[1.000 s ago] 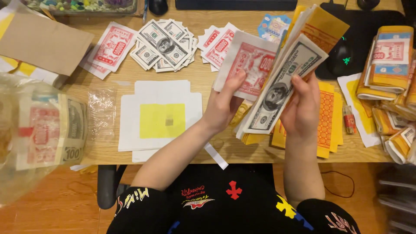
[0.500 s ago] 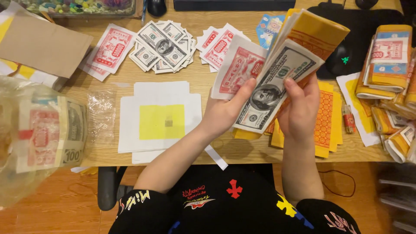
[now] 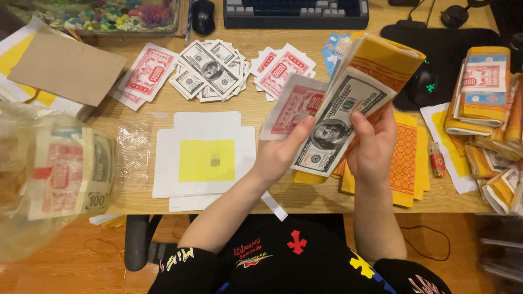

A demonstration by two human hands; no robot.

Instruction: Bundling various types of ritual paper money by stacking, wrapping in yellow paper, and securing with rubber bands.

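Head view — both hands, left hand (image 3: 278, 158), right hand (image 3: 373, 149), grip banknote stack (image 3: 338, 122).

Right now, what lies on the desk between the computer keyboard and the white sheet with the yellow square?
In the head view, between the keyboard and the white sheet lies a fanned pile of grey-green banknote-style papers, then bare wooden desk.

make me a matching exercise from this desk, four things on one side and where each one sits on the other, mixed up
Things:
1. black computer mouse
2. white sheet with a yellow square
3. brown paper envelope
4. grey banknote-style paper

Places:
A. far left of the desk, lying on white and yellow sheets
B. held between the left hand and the right hand
C. top edge of the desk, left of the dark keyboard
D. flat on the desk, left of the left forearm

Pairs: 1-C, 2-D, 3-A, 4-B
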